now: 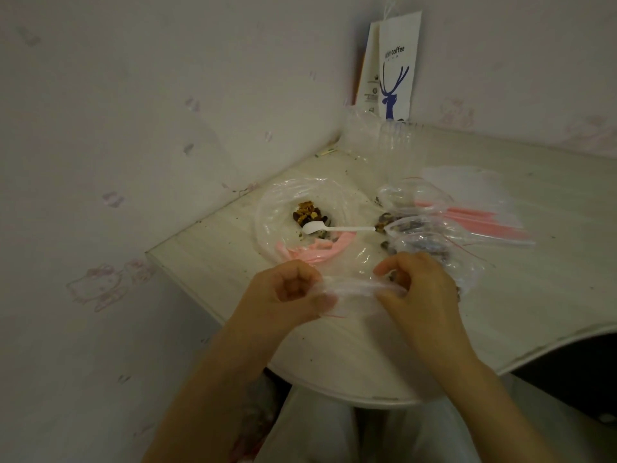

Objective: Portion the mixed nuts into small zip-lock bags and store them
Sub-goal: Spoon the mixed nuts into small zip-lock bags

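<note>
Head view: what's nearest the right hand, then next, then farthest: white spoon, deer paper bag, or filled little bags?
1. Filled little bags, just beyond the right hand.
2. White spoon, mid-table.
3. Deer paper bag, back corner.

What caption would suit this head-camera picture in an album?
Left hand and right hand pinch a zip bag near the spoon and nuts.
</note>
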